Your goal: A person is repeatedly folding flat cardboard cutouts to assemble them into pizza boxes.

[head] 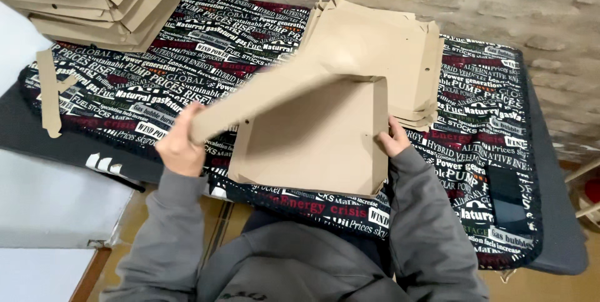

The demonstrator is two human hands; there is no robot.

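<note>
A flat brown cardboard box blank (312, 133) lies partly folded on the cloth in front of me. My left hand (180, 143) grips its left flap, which is raised and bent over the base. My right hand (394, 139) holds the blank's right edge, fingers curled on the cardboard. Behind it lies a pile of unfolded cardboard blanks (400, 58). Grey sleeves cover both my arms.
A table covered with a black cloth printed with text (487, 152) stands against a brick wall (500, 2). Folded cardboard boxes (100, 2) are stacked at the far left. A loose cardboard strip (49, 89) lies at the left edge. White panels (50, 202) stand left of me.
</note>
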